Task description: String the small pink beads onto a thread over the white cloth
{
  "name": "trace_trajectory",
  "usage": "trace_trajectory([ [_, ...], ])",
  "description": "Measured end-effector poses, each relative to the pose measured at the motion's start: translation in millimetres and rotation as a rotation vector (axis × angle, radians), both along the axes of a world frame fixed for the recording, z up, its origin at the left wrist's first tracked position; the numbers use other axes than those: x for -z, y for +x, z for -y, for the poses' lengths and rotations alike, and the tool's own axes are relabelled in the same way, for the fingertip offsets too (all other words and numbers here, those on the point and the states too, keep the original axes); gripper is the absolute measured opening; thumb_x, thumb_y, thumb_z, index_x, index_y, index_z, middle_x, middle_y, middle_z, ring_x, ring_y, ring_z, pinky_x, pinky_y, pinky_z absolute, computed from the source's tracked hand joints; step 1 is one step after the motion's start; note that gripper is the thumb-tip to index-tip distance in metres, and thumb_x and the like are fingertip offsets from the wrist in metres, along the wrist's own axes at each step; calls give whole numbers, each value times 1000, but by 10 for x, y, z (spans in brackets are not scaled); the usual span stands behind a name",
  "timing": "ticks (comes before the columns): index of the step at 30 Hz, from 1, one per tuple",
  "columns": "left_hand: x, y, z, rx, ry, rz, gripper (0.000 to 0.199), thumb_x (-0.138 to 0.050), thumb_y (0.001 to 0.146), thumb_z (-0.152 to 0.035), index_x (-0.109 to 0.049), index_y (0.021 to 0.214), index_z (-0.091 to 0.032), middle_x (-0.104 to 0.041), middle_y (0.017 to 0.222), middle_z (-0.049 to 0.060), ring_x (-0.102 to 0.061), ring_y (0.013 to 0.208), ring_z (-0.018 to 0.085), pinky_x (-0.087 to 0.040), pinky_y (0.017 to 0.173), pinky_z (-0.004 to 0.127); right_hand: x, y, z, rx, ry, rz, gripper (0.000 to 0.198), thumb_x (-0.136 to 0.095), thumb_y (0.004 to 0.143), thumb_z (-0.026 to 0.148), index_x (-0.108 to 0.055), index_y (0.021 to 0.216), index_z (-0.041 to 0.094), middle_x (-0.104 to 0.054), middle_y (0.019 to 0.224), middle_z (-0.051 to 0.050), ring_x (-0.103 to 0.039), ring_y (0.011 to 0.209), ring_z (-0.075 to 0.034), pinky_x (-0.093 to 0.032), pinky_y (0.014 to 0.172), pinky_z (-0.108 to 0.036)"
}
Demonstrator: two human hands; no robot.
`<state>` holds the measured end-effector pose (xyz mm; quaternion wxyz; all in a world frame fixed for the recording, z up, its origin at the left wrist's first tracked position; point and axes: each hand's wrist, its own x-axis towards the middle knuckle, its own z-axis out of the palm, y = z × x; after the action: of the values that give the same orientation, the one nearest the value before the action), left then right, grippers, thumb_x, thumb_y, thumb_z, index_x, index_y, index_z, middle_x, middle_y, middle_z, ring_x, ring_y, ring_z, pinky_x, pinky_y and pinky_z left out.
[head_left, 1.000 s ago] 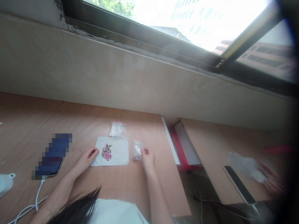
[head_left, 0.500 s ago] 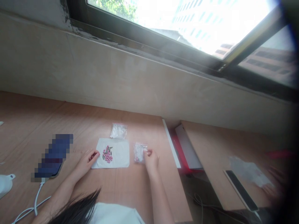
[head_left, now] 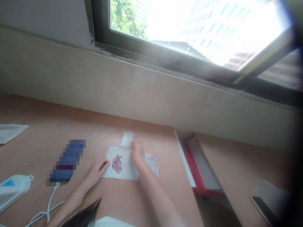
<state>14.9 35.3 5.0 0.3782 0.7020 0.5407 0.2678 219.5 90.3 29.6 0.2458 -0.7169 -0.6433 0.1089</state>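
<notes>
Many pink beads are lying loose on white sheet, likely scattering if left hand at its edge or right hand by far clear bag drags it, both grips unclear.

Pieces lie on a sheet; behind, perhaps touching, one bag; right, another bag.

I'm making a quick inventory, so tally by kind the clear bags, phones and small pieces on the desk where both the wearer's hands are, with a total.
Clear bags: 2
Phone, pixelated: 1
Total: 3, leaving out the small pieces, pink and dark, too small and crowded to count exactly.
</notes>
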Motion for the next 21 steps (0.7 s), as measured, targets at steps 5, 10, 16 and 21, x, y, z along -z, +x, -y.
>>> trace_trajectory([
  [5, 25, 6, 7, -19, 3, 27, 27, -38, 79, -36, -58, 80, -18, -59, 81, 5, -52, 81, 19, -40, 76, 32, -29, 116, 35, 65, 51, -141, 23, -39, 69, 7, -59, 75, 17, -57, 75, -8, -44, 77, -20, -31, 69, -31],
  [10, -34, 0, -29, -51, -103, 114, 29, -43, 75, -40, -60, 77, -18, -62, 79, 4, -55, 79, 20, -42, 72, 30, -335, 178, 260, 207, 129, -508, 14, -42, 71, 20, -55, 76, 18, -57, 79, -6, -45, 77, -19, -32, 70, -31],
  [16, -372, 133, -84, -62, -310, 327, 35, -41, 76, -41, -56, 95, -16, -63, 92, 5, -57, 80, 18, -44, 69, 26, -495, 113, 664, -38, -192, -1244, 11, -51, 66, 28, -51, 68, 18, -61, 72, -3, -42, 54, -11, -31, 53, -24],
  [21, -658, 267, -74, 69, -293, 328, 28, -45, 76, -38, -58, 86, -16, -63, 82, 3, -57, 77, 17, -42, 69, 26, -294, 105, 826, -6, -356, -1362, 13, -51, 65, 28, -51, 68, 16, -59, 71, -3, -38, 48, -8, -29, 48, -22],
])
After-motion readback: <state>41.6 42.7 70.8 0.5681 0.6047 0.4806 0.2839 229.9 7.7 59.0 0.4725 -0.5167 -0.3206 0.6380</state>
